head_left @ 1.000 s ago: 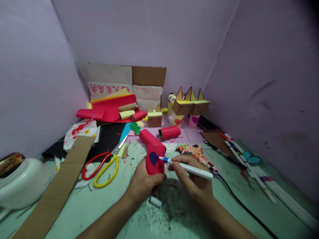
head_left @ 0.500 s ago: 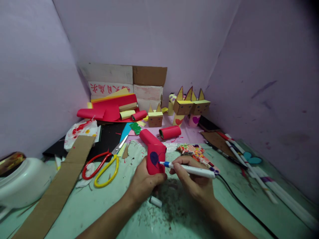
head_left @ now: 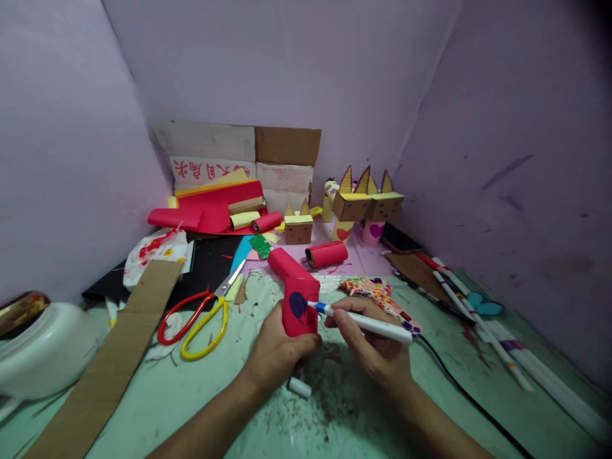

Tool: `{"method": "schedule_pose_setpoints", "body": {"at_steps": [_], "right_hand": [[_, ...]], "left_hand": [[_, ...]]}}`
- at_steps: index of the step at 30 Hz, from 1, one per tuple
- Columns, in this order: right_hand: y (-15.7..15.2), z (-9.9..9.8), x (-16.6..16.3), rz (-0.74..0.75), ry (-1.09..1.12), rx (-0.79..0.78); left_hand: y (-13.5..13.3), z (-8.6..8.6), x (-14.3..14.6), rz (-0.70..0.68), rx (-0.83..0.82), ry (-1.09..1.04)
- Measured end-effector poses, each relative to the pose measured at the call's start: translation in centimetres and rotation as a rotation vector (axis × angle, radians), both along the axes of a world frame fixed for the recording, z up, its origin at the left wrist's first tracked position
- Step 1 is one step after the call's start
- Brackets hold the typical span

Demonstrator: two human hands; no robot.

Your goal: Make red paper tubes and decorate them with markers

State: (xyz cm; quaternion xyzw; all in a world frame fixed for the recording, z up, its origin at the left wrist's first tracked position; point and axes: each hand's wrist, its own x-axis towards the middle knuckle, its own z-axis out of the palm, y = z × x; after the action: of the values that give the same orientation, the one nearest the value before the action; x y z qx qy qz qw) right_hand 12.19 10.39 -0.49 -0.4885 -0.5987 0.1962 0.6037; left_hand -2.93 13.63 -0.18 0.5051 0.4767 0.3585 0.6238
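Observation:
My left hand [head_left: 280, 347] is wrapped round the lower end of a red paper tube [head_left: 306, 319], which stands upright near the middle. A dark purple heart [head_left: 297, 305], partly filled in, shows on its front. In my right hand [head_left: 370, 335] is a white marker [head_left: 377, 327] with a blue front end, its tip touching the tube at the heart's right side. Behind this tube lies another red tube [head_left: 283, 262]. A white marker cap [head_left: 299, 387] rests on the table below my left hand.
Scissors [head_left: 220, 305] with red and yellow handles and a long cardboard strip [head_left: 129, 331] lie at left, beside a white pot [head_left: 52, 347]. Cardboard cat figures [head_left: 351, 207] stand at the back. Markers [head_left: 478, 325] and a black cable [head_left: 459, 382] are at right.
The marker tip has moved slightly up along the heart's right half, and more of that half is coloured dark. My left hand keeps its grip on the tube.

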Motion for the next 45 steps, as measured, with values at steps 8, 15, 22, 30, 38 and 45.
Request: {"method": "schedule_pose_setpoints", "body": {"at_steps": [8, 15, 22, 30, 38, 45], "right_hand": [[0.01, 0.45, -0.08, -0.007, 0.008, 0.034], [-0.26, -0.18, -0.22, 0.043, 0.017, -0.042], [-0.32, -0.27, -0.24, 0.085, 0.004, -0.050], [-0.21, -0.49, -0.27, 0.071, 0.024, -0.042], [-0.28, -0.48, -0.32, 0.064, 0.063, -0.064], [-0.03, -0.19, -0.05, 0.008, 0.047, -0.030]], "left_hand": [[0.05, -0.27, -0.12, 0.009, 0.023, 0.019], [0.11, -0.13, 0.16, 0.023, 0.018, 0.018], [0.08, -0.28, 0.01, 0.032, 0.045, 0.052], [0.11, -0.15, 0.15, 0.023, 0.033, 0.032], [0.08, -0.28, 0.03, 0.016, 0.029, 0.050], [0.18, -0.36, 0.06, 0.018, 0.018, 0.039]]}}
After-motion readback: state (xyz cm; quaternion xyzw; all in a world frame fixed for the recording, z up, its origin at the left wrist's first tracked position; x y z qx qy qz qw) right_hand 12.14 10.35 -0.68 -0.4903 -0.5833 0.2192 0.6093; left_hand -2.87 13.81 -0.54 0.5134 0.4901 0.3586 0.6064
